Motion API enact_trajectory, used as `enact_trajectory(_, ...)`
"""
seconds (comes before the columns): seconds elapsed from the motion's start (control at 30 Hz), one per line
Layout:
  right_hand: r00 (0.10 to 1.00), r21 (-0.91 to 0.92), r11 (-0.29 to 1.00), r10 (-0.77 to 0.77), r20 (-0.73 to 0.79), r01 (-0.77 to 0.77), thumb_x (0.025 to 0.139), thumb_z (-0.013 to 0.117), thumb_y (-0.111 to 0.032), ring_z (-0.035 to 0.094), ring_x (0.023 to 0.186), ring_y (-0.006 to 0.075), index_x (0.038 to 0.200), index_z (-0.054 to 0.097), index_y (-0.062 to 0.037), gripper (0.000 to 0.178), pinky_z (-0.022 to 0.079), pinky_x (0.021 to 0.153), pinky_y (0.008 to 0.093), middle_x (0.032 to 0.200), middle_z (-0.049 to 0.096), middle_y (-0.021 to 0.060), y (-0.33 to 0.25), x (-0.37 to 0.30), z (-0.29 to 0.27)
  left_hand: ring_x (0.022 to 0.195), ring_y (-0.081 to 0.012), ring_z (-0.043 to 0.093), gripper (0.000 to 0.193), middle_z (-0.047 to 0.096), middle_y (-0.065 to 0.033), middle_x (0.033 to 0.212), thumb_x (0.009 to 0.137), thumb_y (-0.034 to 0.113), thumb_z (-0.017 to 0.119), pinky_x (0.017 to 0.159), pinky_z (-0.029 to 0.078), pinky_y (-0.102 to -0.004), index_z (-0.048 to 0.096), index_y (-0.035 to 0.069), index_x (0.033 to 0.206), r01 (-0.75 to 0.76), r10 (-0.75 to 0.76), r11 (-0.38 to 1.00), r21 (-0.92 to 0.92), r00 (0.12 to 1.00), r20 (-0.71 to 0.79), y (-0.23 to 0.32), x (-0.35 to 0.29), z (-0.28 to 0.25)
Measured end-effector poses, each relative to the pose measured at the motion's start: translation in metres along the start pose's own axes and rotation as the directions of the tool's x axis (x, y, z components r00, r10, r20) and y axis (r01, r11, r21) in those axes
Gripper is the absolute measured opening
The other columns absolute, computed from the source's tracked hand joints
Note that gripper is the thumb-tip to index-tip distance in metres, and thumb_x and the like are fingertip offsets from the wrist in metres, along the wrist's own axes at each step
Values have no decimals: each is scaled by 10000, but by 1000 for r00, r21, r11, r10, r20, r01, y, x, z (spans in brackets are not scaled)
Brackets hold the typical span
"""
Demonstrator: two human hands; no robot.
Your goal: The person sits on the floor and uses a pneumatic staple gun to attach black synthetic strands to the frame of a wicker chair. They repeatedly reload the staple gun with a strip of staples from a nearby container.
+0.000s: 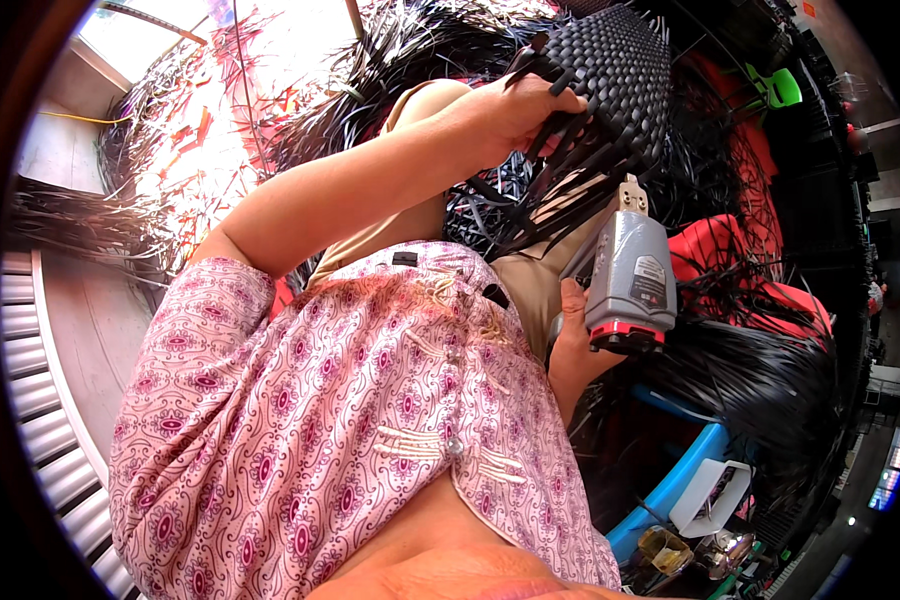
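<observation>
My left hand point(522, 115) is closed on black strips at the near edge of a woven black panel point(620, 75). Loose strip ends point(560, 195) hang below that edge, over my lap. Lower and to the right, my right hand point(575, 350) grips a grey staple gun point(632, 270) with a red and black end cap. Its metal nose point(632, 195) points away from me, toward the hanging strips, and appears just short of the panel. The tool's body hides most of my right fingers.
Piles of black strips point(760, 385) lie to the right and at the far side. A blue container point(690, 470) stands at lower right, with a white plastic holder point(710, 495) beside it. A green plastic object point(778, 87) is at far right. White slats point(35, 360) line the left.
</observation>
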State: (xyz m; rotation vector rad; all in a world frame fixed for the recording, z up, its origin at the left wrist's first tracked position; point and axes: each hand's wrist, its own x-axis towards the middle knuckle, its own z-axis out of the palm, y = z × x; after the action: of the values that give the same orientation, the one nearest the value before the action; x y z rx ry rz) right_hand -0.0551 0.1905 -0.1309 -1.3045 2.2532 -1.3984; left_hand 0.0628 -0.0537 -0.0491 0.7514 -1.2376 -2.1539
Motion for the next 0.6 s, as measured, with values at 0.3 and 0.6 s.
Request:
enact_trajectory(0.3,950,-66,962,-271,-156,264,876,625,-489,506,1219,331,1296,548,-78,593,350,1075,476,1306,561,123,-1,12,10,638,-118,610,166,675,-94,833,905,141,590,517,466,-233,662,-1,949,-72,120,969,235,973,-199,-11,0,9)
enact_trajectory(0.6,983,-205,967,-167,-80,148,866,626,-516,475,1266,331,1358,499,-93,662,328,1100,463,1356,531,110,8,7,7,609,-179,534,337,583,-107,666,944,323,529,551,417,-373,666,17,909,-127,173,978,163,936,-307,-18,-13,41)
